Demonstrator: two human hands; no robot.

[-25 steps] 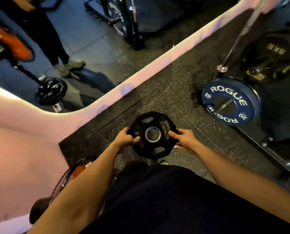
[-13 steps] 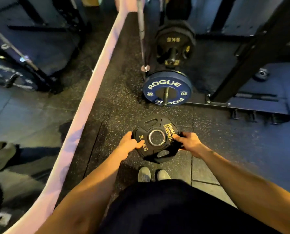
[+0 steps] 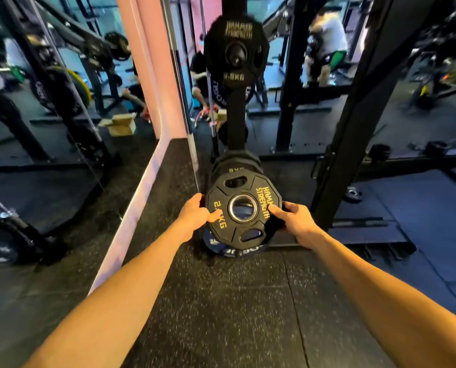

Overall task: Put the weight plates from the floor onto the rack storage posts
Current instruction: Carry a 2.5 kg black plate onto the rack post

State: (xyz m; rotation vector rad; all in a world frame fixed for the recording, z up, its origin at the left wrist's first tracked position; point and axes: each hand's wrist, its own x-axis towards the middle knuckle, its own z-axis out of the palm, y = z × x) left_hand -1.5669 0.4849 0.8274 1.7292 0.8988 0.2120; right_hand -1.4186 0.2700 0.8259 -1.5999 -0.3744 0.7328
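Both my hands are on the small black plate (image 3: pixel 244 209), the 2.5 kg one with yellow lettering. Left hand (image 3: pixel 195 216) is clamped on its left edge, thumb across the face by the "2.5KG" mark. Right hand (image 3: pixel 294 221) grips the right edge, thumb pressed on the face just beside the steel centre ring. Plate is off the floor, held face-up toward me and slightly tilted, arms stretched out in front.

Directly behind it, low down, a stack of black plates (image 3: pixel 237 162) sits at the foot of the rack upright (image 3: pixel 236 115). Under my plate, the rim of a blue bumper plate (image 3: pixel 232 249) pokes out, close to the rubber floor (image 3: pixel 221 301); can't tell whether it's on a post or resting on the floor.

Higher on the same upright, another black plate (image 3: pixel 236 50) is already hung on a storage post, same lettering, blurred.

A barbell (image 3: pixel 180 83) stands leaning just left of the upright. A second black upright (image 3: pixel 354 128) runs diagonally on the right, near my right hand. Mirror (image 3: pixel 62 102) on the left, pink wall strip (image 3: pixel 147 75) between it and the mat. Background is blurred.
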